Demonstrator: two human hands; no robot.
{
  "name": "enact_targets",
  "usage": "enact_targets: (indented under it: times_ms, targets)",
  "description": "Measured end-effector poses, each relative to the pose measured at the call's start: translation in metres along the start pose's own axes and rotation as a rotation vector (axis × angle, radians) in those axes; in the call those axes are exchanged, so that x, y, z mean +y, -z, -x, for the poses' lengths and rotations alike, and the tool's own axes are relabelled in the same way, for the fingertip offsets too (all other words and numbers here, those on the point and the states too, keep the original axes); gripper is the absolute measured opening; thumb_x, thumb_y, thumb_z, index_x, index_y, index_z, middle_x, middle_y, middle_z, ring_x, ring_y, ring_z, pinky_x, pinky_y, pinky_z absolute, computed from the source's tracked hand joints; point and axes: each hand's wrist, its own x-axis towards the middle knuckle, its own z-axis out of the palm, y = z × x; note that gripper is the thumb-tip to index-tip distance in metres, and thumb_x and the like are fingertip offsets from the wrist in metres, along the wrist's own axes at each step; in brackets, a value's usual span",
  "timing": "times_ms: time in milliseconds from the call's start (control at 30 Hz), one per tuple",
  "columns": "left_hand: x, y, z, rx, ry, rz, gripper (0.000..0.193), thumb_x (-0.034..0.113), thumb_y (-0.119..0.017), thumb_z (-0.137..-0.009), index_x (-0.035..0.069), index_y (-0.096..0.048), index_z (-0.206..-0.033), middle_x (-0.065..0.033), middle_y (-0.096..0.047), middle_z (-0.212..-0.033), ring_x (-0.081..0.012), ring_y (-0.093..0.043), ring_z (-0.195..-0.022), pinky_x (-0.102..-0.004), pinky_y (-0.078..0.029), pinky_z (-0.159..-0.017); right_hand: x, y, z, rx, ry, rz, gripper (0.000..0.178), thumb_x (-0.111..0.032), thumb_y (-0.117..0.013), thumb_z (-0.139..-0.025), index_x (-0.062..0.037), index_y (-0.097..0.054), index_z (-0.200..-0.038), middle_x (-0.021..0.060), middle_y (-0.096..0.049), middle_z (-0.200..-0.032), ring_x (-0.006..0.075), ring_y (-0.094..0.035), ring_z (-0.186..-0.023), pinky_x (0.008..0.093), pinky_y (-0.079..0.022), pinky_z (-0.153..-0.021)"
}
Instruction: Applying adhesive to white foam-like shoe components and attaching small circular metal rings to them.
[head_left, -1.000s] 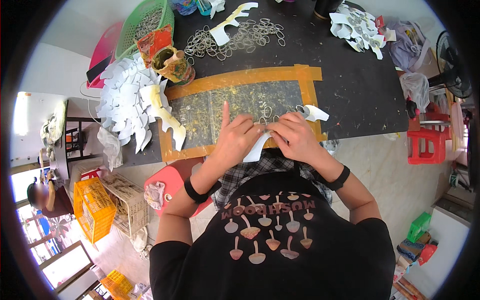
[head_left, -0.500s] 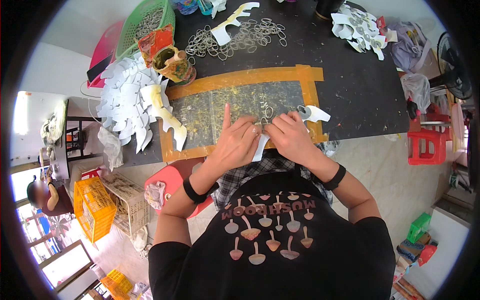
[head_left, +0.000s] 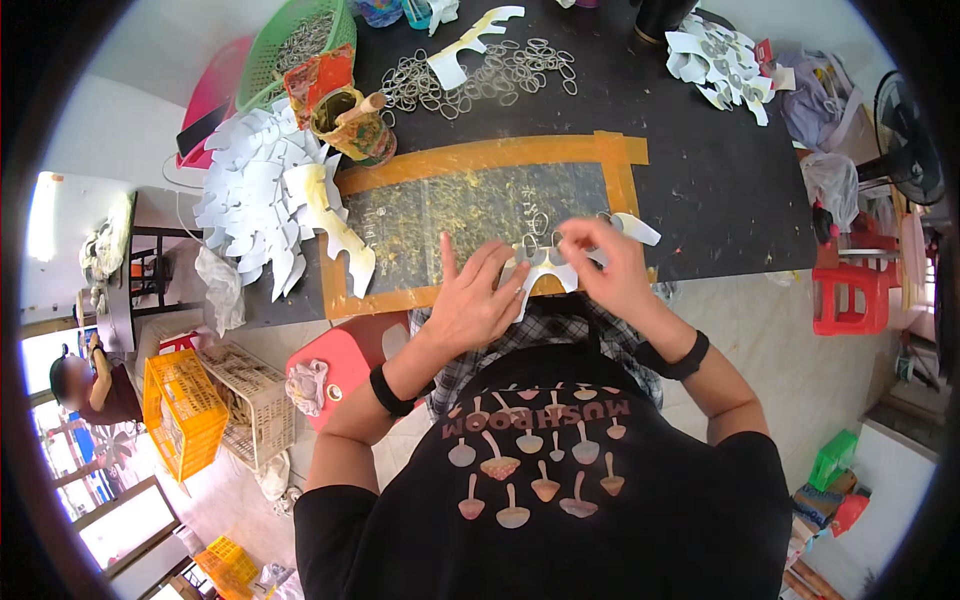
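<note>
A white cut-out piece with curved edges (head_left: 547, 270) lies at the near edge of the taped work mat (head_left: 470, 205). My left hand (head_left: 478, 300) grips its left end, the index finger stretched away from the others. My right hand (head_left: 608, 268) is just above the piece's right side, its thumb and finger closed on what looks like a small metal ring (head_left: 557, 239). Another oval metal ring (head_left: 540, 222) lies on the mat just beyond. Beside my right hand is a second white piece (head_left: 636, 229), with a ring at its end.
White cut-outs (head_left: 250, 200) are heaped at the left, near a glue-stained pot (head_left: 352, 128) with a stick. Loose metal rings (head_left: 500, 75) lie at the back, beside a green basket (head_left: 295, 45). More ringed pieces (head_left: 718, 60) lie far right. A person (head_left: 98, 385) is at left.
My right hand has lifted and moved slightly right, away from my left hand. The left hand's fingers have spread, so more of the white piece shows between the hands.
</note>
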Motion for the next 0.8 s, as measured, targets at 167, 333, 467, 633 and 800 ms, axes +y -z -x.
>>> enact_targets:
  times_ms: [167,333,467,633,800]
  targets:
    - [0.004,-0.009,0.010,0.107,0.036,-0.073,0.037,0.022,-0.067,-0.078,0.014,-0.066,-0.114,-0.0126,-0.047,-0.118,-0.0321,-0.045,-0.120,-0.0703,-0.007,-0.107,-0.011,-0.014,-0.011,0.152,-0.035,0.259,0.031,-0.018,-0.074,-0.076,-0.0059,-0.060,-0.101,0.0099,-0.054,-0.111,0.0283,-0.052,-0.099,0.0404,-0.041,-0.084]
    - [0.008,0.005,0.007,0.229,0.146,0.138,0.040,0.020,-0.072,-0.074,0.011,-0.065,-0.112,-0.0154,-0.046,-0.119,-0.0348,-0.043,-0.120,-0.0650,-0.018,-0.106,-0.012,-0.010,-0.012,-0.010,-0.059,0.237,0.024,-0.017,-0.075,-0.073,-0.0080,-0.058,-0.087,0.0044,-0.061,-0.093,0.0253,-0.051,-0.099,0.0425,-0.034,-0.086]
    - [0.014,0.031,-0.020,0.433,0.440,0.483,0.029,0.013,-0.075,-0.075,0.005,-0.066,-0.101,-0.0171,-0.044,-0.122,-0.0341,-0.042,-0.117,-0.0454,-0.033,-0.099,-0.037,0.012,-0.021,-0.037,-0.179,0.029,0.022,-0.016,-0.076,-0.073,-0.0086,-0.058,-0.085,0.0018,-0.061,-0.080,0.0242,-0.054,-0.090,0.0412,-0.037,-0.081]
    - [0.005,0.031,-0.030,0.123,0.278,0.967,0.015,0.012,-0.072,-0.080,-0.001,-0.068,-0.086,-0.0146,-0.040,-0.125,-0.0289,-0.039,-0.122,-0.0443,-0.031,-0.103,-0.055,0.030,-0.034,-0.105,-0.147,-0.125,0.021,-0.014,-0.077,-0.076,-0.0052,-0.060,-0.084,0.0034,-0.058,-0.081,0.0166,-0.053,-0.079,0.0304,-0.042,-0.066]
    - [0.014,0.041,-0.034,0.168,0.201,1.333,0.013,0.014,-0.071,-0.083,0.001,-0.068,-0.083,-0.0128,-0.035,-0.132,-0.0268,-0.030,-0.132,-0.0476,-0.023,-0.109,-0.054,0.032,-0.034,-0.252,-0.090,-0.513,0.019,-0.018,-0.076,-0.078,-0.0049,-0.062,-0.082,0.0064,-0.063,-0.082,0.0203,-0.058,-0.084,0.0314,-0.043,-0.076]
